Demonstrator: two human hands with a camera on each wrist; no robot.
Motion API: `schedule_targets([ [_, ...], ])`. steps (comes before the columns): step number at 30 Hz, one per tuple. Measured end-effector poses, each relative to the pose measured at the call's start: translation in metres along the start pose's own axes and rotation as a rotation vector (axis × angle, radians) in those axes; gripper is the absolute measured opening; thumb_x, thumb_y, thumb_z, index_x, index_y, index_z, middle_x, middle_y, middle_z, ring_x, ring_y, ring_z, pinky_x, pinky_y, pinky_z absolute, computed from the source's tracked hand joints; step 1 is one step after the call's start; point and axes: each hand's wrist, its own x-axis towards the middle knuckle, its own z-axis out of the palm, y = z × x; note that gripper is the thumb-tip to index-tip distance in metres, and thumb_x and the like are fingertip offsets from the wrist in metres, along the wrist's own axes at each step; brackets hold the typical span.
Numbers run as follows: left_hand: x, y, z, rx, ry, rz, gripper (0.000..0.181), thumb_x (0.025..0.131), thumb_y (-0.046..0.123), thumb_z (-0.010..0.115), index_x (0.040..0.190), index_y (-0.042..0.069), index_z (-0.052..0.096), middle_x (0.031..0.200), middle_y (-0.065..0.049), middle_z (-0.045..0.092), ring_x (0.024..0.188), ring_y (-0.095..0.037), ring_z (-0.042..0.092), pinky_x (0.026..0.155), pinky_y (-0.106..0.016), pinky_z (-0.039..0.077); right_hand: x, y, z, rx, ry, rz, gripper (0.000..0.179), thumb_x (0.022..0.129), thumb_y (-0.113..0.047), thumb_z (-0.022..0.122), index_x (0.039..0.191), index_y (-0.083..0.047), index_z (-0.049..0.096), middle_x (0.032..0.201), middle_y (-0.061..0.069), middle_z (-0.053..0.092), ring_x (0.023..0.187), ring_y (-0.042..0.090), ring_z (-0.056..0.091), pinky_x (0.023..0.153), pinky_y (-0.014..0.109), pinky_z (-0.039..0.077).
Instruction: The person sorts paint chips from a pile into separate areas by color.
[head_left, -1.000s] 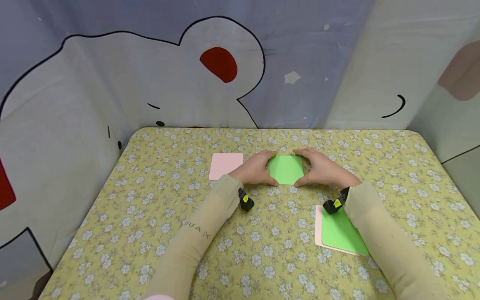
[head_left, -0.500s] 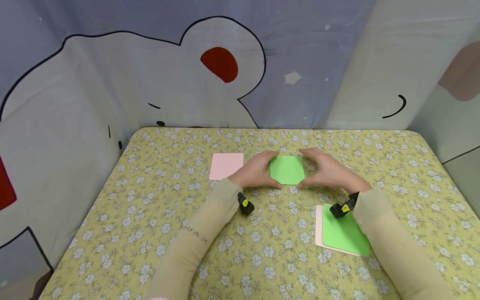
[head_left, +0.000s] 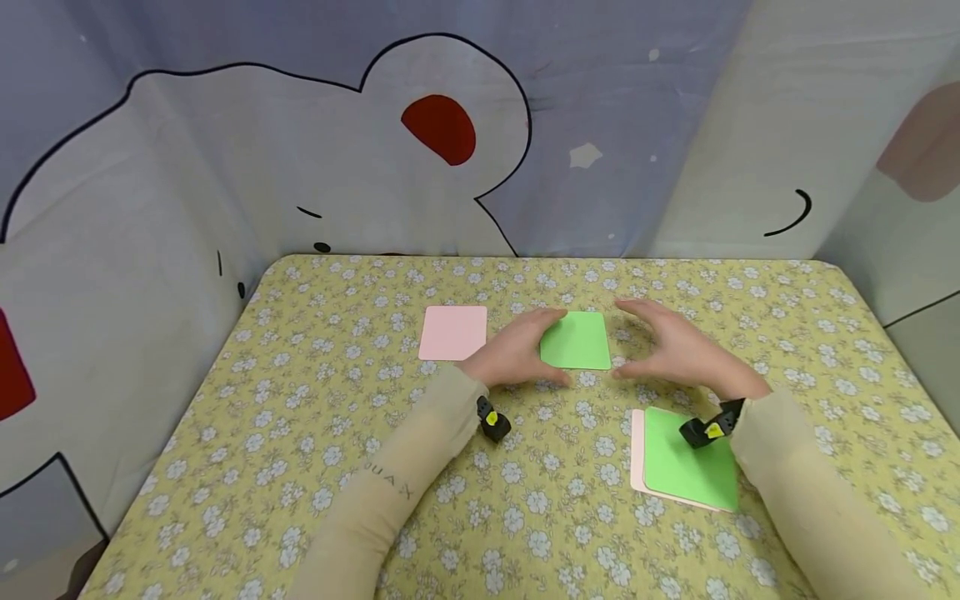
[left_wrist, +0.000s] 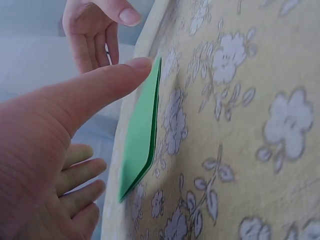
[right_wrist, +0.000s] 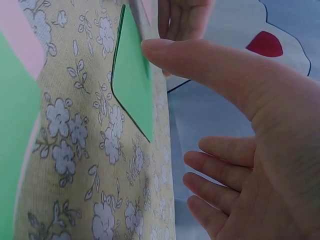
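Observation:
Between the two hands a green square card [head_left: 576, 342] lies flat on the flowered cloth; from the left wrist view its near edge shows more than one thin layer. My left hand [head_left: 519, 348] is at its left side, thumb and fingers spread apart and overlapping its left edge in the head view. Off its right side is my right hand [head_left: 678, 350], thumb and fingers also spread, with a strip of cloth showing between it and the card. Neither hand grips anything. In the right wrist view the right thumb [right_wrist: 165, 52] overlaps the green card [right_wrist: 132, 75].
A pink square card [head_left: 452, 332] lies left of the green one, beside my left wrist. Nearer me at the right, a larger green square [head_left: 686, 467] lies over a pink one [head_left: 637, 454], below my right wrist. A printed curtain [head_left: 600, 125] stands behind the table.
My right hand has drawn away to the right from the green card. The left hand has shifted slightly right and nearer me, its fingers now overlapping the card's edge. The cards stay in place.

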Motion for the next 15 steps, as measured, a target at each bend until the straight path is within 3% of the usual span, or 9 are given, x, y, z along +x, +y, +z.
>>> schedule_targets([
  [15, -0.009, 0.016, 0.006, 0.011, -0.009, 0.055, 0.109, 0.077, 0.048, 0.088, 0.160, 0.009, 0.031, 0.162, -0.007, 0.034, 0.146, -0.022, 0.033, 0.119, -0.033, 0.026, -0.028, 0.003, -0.006, -0.013, 0.027, -0.017, 0.105, 0.078, -0.041, 0.090, 0.158, -0.002, 0.033, 0.159, 0.026, 0.030, 0.142, 0.048, 0.031, 0.108, 0.071, 0.030],
])
